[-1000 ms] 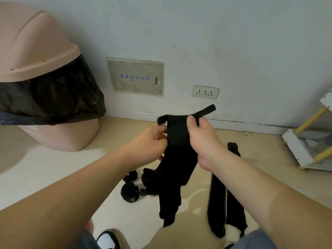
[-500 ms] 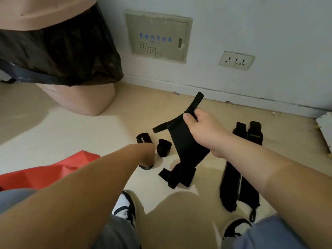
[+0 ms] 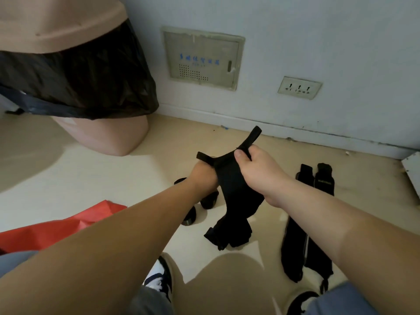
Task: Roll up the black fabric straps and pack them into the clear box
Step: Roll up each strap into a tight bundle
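A long black fabric strap point(image 3: 234, 192) hangs in front of me, its lower end bunched on the floor. My right hand point(image 3: 256, 173) pinches its top edge beside a narrow tab that sticks up. My left hand point(image 3: 202, 176) is at the strap's upper left corner, with its fingers tucked behind the cloth and a second tab lying over it. Rolled black straps point(image 3: 188, 218) sit on the floor under my left forearm. Two flat straps point(image 3: 304, 226) lie side by side on the right. The clear box is not in view.
A pink bin lined with a black bag point(image 3: 75, 71) stands at the left by the wall. A red sheet point(image 3: 56, 228) lies on the floor at lower left. My shoes point(image 3: 159, 278) are at the bottom. A white shelf corner point(image 3: 411, 171) juts in at the right.
My left hand has risen from the rolled straps on the floor to the strap's upper left corner. My right hand keeps its hold on the strap's top.
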Demonstrator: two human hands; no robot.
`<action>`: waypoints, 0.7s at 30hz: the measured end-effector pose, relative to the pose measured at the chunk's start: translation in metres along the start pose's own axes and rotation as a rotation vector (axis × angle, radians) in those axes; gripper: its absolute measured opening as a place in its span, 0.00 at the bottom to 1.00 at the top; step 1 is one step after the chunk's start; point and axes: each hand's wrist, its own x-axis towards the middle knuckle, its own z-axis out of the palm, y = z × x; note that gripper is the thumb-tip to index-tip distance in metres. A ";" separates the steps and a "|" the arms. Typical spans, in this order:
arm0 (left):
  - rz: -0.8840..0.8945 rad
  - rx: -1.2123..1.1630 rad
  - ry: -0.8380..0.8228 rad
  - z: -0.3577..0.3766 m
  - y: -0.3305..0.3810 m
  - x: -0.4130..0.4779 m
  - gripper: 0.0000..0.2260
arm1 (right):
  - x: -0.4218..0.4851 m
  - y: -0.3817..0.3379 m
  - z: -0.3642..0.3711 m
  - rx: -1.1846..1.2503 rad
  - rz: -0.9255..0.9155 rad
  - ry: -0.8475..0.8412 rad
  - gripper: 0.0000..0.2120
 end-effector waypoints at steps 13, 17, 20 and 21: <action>0.205 -0.485 0.264 -0.003 0.091 -0.082 0.13 | -0.041 -0.008 -0.058 0.327 -0.056 0.102 0.12; 0.327 -0.480 0.294 0.007 0.103 -0.090 0.13 | -0.051 -0.002 -0.075 0.471 -0.025 0.082 0.13; 0.443 -0.378 0.289 0.019 0.104 -0.094 0.10 | -0.057 0.002 -0.087 0.553 0.002 0.079 0.13; 0.464 -0.356 0.280 0.023 0.104 -0.095 0.08 | -0.059 0.005 -0.090 0.565 0.014 0.072 0.13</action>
